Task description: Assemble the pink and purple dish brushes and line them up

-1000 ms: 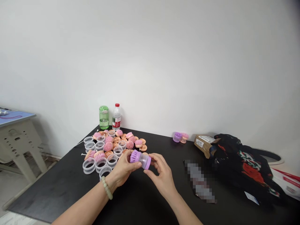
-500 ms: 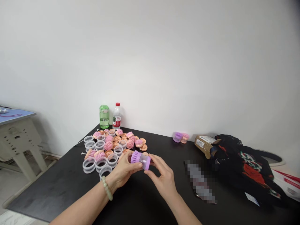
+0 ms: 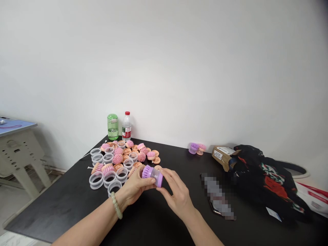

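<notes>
Held above the black table is a purple bristled scrub brush (image 3: pixel 153 175) with a clear middle, tilted on its side. My left hand (image 3: pixel 137 184), with a green bead bracelet at the wrist, is closed around its bristle end and body. The fingers and thumb of my right hand (image 3: pixel 176 191) pinch its purple end cap. Beyond my left hand lie several clear plastic rings (image 3: pixel 109 178), pink bristle heads (image 3: pixel 118 159) and orange round caps (image 3: pixel 126 151).
A green bottle (image 3: pixel 112 127) and a red-capped water bottle (image 3: pixel 126 126) stand by the wall. Two whole brushes (image 3: pixel 193 148), one purple and one pink, sit at the back. To the right are a cardboard box (image 3: pixel 223 157), a blurred-out phone (image 3: pixel 217 196) and a dark cloth pile (image 3: pixel 266 184).
Both hands keep hold of the purple brush, and my right fingers have shifted slightly on its end cap. The whole view has moved a little; the loose parts lie as before.
</notes>
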Available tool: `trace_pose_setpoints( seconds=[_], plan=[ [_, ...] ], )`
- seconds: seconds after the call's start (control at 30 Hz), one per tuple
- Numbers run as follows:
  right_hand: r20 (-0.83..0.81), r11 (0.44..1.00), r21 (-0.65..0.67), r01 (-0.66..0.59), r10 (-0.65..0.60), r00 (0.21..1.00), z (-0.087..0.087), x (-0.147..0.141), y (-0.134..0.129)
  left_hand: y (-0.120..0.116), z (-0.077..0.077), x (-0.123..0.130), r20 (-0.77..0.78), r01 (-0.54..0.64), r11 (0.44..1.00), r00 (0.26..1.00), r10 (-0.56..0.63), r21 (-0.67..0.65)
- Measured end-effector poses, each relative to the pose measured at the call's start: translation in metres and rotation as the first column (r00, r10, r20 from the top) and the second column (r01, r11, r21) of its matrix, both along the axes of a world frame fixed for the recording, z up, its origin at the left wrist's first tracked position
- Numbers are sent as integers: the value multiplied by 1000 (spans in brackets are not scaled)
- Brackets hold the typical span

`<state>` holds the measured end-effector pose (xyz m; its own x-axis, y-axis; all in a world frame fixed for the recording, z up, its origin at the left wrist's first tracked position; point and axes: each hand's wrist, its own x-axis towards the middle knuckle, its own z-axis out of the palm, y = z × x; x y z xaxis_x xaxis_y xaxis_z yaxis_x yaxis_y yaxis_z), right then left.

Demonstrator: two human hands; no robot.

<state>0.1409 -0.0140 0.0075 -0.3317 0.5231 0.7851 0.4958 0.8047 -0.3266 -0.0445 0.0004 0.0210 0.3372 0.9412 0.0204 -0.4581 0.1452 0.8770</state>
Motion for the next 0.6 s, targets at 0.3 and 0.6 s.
trace_pose_setpoints(
  seconds=[0.3, 0.6],
  plan=[
    [-428, 652, -714, -256, -116, 897, -7, -14, 2, 2, -1, -7, -401, 43, 826, 888, 226, 562],
    [-551, 577, -721, -383, -143, 822, -5, -12, 6, 5, -6, -3, -379, -67, 878, 884, 272, 473]
  ],
)
